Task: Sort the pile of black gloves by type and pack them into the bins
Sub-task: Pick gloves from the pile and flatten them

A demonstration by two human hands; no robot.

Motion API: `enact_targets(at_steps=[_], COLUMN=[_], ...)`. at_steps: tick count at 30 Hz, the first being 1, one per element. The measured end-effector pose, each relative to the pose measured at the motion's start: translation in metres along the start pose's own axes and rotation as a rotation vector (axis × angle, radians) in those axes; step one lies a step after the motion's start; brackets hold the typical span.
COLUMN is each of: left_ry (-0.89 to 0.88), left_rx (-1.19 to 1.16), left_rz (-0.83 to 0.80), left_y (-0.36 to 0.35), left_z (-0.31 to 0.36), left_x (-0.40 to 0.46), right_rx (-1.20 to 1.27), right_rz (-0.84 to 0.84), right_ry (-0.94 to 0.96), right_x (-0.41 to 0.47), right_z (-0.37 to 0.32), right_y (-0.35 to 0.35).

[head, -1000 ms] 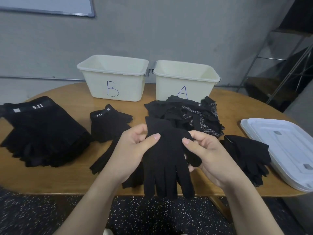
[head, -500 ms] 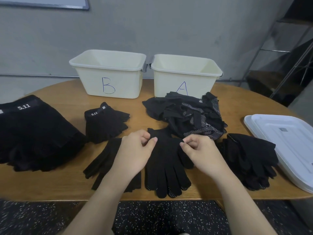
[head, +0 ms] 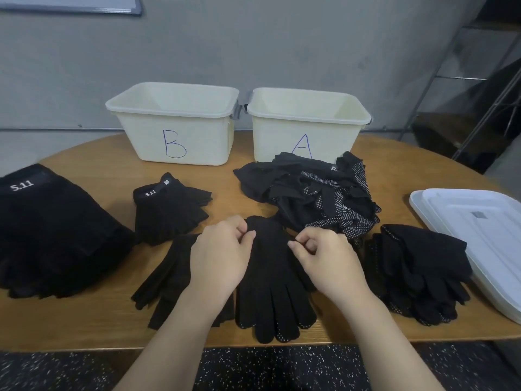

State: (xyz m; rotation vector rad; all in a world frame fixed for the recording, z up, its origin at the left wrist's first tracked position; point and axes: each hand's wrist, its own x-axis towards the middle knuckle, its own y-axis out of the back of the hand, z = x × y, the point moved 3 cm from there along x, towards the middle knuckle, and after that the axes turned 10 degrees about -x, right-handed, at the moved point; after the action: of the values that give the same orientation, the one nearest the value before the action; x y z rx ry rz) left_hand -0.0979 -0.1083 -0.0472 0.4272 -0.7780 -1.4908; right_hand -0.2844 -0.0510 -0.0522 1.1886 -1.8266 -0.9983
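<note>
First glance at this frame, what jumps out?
Both hands, left hand and right hand, pinch the cuff of a dotted black glove lying flat at the table's near edge. Behind it, two cream bins marked B and A stand side by side at the back, with an unsorted glove pile just in front of bin A. A big stack of 5.11 gloves sits far left.

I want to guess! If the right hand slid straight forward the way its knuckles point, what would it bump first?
Probably the tangled glove pile just beyond the right hand, before bin A; depth is uncertain.
</note>
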Motion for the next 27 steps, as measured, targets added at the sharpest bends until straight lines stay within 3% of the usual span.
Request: enact_targets(at_steps=[8,27], left_ry=[0.012,0.015], left_rx=[0.033,0.02], left_rz=[0.012,-0.071], left_y=[-0.002,-0.001], left_z=[0.0,-0.005], left_x=[0.002,0.012], right_rx=[-0.121,-0.179], right_rz=[0.048,0.017], right_ry=[0.069,0.005], right_x=[-0.006,-0.001], right_z=[-0.007,-0.009], right_y=[0.002,0.001])
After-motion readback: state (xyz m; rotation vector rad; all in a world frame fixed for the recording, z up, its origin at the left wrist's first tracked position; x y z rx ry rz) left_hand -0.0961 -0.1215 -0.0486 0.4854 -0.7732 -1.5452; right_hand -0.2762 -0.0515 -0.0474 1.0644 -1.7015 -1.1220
